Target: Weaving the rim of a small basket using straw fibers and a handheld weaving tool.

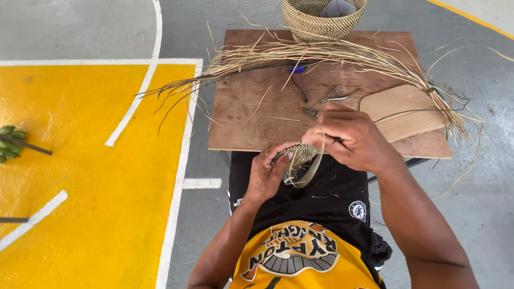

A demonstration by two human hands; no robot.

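Left hand [266, 174] is pinching the coil [296, 155] steady, just below the desk [241, 115]. Right hand [350, 138] is gripping a strip [312, 170], pulling it taut.

left hand [266, 174]: fingers curled shut, pinching, at 7 o'clock of the right
right hand [353, 140]: knuckles up, fingers closed, pinching
forearms: both bare, angled toward 12 o'clock

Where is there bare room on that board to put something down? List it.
The board's near-left part is bare, bordered by the fibre bundle behind, one loose strand and small metal tools to the right. The far edge is crowded by the woven basket and fibres; the right by a flat wooden piece.
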